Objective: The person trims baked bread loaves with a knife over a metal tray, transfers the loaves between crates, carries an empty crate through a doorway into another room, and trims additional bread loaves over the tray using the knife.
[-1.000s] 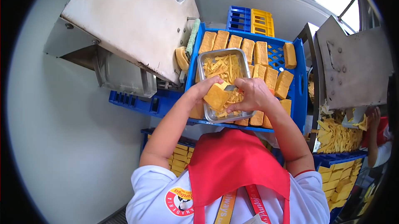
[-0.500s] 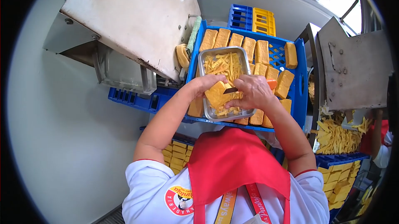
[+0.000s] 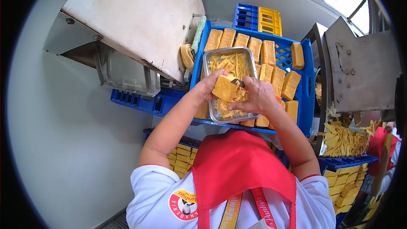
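- Our left hand (image 3: 209, 85) grips a loaf (image 3: 224, 89) by its nine o'clock side, above the pan; our right hand (image 3: 260, 95) is curled round a knife (image 3: 238, 83), thumb spread, the dark blade at the loaf's two o'clock edge.
- Beneath both we have a metal pan (image 3: 224, 119) scattered with crust strips (image 3: 231, 62).
- Around the pan, more loaves (image 3: 268, 53) stand in a blue tray (image 3: 308, 89), the lone one at two o'clock.
- At seven o'clock, lower down, we see stacked yellow blocks (image 3: 182, 160).
- At ten o'clock is a pale metal machine (image 3: 131, 21).
- Near one o'clock we see a blue crate (image 3: 246, 17) beside a yellow crate (image 3: 270, 22).
- At four o'clock lies a strip heap (image 3: 345, 140), with another person's red apron (image 3: 376, 146) beyond.
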A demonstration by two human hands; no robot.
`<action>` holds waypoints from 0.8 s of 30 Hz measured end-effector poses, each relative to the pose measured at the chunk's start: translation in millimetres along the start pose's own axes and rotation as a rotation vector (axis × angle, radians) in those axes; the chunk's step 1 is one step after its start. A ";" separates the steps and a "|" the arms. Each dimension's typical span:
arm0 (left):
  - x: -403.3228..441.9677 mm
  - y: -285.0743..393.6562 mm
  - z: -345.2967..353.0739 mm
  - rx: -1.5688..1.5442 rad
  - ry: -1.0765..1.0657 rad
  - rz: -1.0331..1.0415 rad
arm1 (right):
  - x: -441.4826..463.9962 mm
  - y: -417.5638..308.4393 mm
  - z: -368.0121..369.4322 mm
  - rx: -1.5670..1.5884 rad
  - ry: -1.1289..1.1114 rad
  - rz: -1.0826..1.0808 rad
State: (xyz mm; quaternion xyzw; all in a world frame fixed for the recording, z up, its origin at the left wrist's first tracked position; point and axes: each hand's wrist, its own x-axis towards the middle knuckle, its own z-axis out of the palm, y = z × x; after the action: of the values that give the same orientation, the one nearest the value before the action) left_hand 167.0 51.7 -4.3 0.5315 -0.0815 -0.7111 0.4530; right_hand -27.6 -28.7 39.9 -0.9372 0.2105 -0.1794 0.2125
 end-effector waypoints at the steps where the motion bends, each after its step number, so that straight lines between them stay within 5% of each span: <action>1: -0.2 -3.5 2.2 -0.112 -0.025 0.040 | -0.2 -1.3 2.4 0.000 0.001 0.000; 14: 10.9 -14.7 -24.6 -0.246 -0.136 0.078 | -20.7 -10.7 31.7 -0.017 -0.241 0.035; 16: -7.2 -8.7 -8.5 -0.122 0.153 0.382 | -22.4 -12.0 23.4 -0.095 -0.437 0.075; 21: -7.7 -21.3 -24.4 0.228 0.151 0.730 | -26.0 13.0 22.2 -0.222 -0.447 0.294; 24: -10.6 -33.0 -18.2 0.442 0.152 0.909 | -21.8 14.9 3.6 0.021 -0.213 0.336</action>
State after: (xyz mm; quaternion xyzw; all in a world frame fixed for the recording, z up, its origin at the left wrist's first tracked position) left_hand 164.0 85.1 -24.4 0.5758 -0.4198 -0.3671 0.5979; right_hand -49.3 -29.5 24.4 -0.9004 0.3384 -0.0436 0.2700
